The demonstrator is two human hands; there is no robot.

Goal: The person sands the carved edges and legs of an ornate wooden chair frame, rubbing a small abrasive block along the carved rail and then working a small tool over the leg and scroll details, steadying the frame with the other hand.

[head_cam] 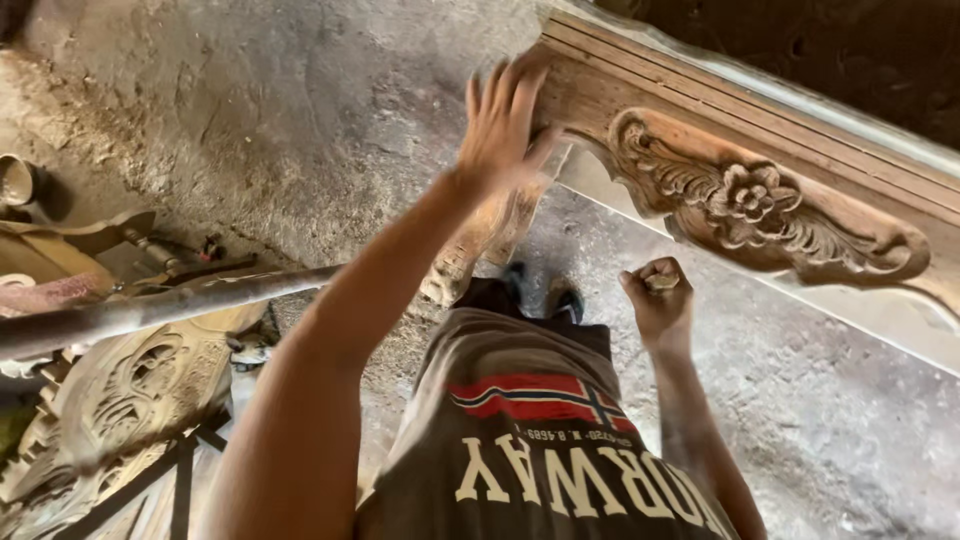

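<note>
Wood, pale brown and dusty, makes up the carved furniture rail [760, 150] that runs from the top centre of the view down toward the right edge, with grooved mouldings along its upper side and a raised flower-and-leaf carving [750, 205] standing out from its lower edge. The left hand [503, 125] lies flat against the rail's left end, fingers spread wide and holding nothing, the palm pressing where the rail meets a carved leg [487, 240] that drops toward the floor. The right hand [658, 300] hangs lower, just below the flower carving and clear of it, its grip closed tight around a small pale piece [660, 281] that peeps out of the top of the fist; what that piece is cannot be told. The carving thus sits above and slightly right of the closed right grip, and well to the right of the open left one. As a judgement, the raised petals and thin leaf tips look fragile, so a slip of the fisted hand against them could chip the relief, and a hard push from the flat palm might shift the piece on its leg. Beneath lies a rough grey concrete floor [300, 110], with the person's dark shoes [540, 290] beside the leg. At the far left a long dark metal bar [150, 308] crosses over another carved wooden panel [130, 390].
</note>
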